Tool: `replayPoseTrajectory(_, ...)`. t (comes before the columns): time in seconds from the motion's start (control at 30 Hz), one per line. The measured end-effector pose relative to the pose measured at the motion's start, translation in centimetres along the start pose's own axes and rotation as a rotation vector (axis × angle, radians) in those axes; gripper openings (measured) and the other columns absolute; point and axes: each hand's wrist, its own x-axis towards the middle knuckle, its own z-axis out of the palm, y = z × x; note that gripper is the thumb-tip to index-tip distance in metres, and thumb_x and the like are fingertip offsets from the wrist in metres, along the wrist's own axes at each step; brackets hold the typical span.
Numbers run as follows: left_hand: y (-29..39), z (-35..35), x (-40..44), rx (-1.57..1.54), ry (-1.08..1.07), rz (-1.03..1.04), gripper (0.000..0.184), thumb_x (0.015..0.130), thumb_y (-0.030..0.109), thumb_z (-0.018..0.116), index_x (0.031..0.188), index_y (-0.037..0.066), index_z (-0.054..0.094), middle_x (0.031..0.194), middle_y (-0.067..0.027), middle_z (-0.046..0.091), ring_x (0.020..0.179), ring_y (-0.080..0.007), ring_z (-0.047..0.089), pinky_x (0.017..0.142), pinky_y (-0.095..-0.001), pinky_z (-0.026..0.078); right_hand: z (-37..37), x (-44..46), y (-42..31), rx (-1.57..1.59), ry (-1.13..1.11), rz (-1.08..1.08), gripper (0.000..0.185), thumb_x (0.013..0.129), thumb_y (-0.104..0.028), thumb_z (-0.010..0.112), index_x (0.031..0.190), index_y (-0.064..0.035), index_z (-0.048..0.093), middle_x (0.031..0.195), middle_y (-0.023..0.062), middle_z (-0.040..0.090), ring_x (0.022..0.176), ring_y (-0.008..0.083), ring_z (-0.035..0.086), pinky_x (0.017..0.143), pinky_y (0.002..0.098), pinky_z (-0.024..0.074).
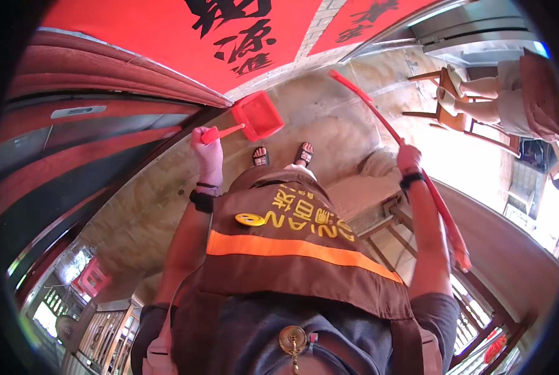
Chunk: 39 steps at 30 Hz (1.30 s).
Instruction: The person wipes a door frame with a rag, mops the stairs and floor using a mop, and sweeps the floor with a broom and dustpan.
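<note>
A red dustpan (259,116) hangs or rests near the foot of the red wall, and my left hand (208,155) is closed around the end of its handle. On the right, my right hand (409,160) grips a long red stick (386,124) partway along its length. One end of the stick reaches over the floor toward the wall; the other runs back past my forearm. I wear a brown apron (292,269) with yellow lettering and an orange stripe.
A person in light shorts (516,100) sits or stands by a wooden chair (445,103) at the upper right. Dark red panels (85,134) line the left side. More wooden furniture (107,331) shows at the lower left, and a pink stool (92,278) beyond it.
</note>
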Motion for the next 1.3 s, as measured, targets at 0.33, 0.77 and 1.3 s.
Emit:
replayPoseTrajectory(0.33,2.1,3.0,5.2,0.193,0.077,-0.018,0.013,0.075,0.01,0.062,0.072,0.002,0.052,0.064,-0.0103,0.056,0.061,-0.0171,0.055,0.058,-0.0327,0.044,-1.9,1.3,-13.4,-0.159,-0.03,0.116,0.024,0.086,-0.017,0.045,0.108,-0.0102,0.055,0.073,0.0062,0.065,0.065,0.0221,0.065,0.047,0.0378,0.05)
replayPoseTrajectory(0.77,-1.4,0.4,4.4,-0.08,-0.054,-0.148,0.012,0.077,0.011,0.065,0.078,0.004,0.056,0.069,0.0024,0.054,0.059,-0.0085,0.048,0.053,-0.0276,0.043,-8.0,-17.3,-12.6,0.12,-0.134,-0.128,0.039,0.086,-0.011,0.042,0.125,-0.02,0.047,0.063,0.0091,0.06,0.056,0.023,0.062,0.044,0.0362,0.048)
replayPoseTrajectory(1.3,11.7,8.8,0.6,-0.133,-0.365,-0.198,0.019,0.08,0.004,0.063,0.091,0.003,0.048,0.087,-0.0033,0.052,0.077,-0.0104,0.055,0.058,-0.0274,0.054,5.9,-14.1,6.4,0.363,-0.157,0.618,0.029,0.093,-0.021,0.033,0.113,-0.0126,0.052,0.073,0.0113,0.064,0.068,0.0282,0.064,0.055,0.0407,0.0499)
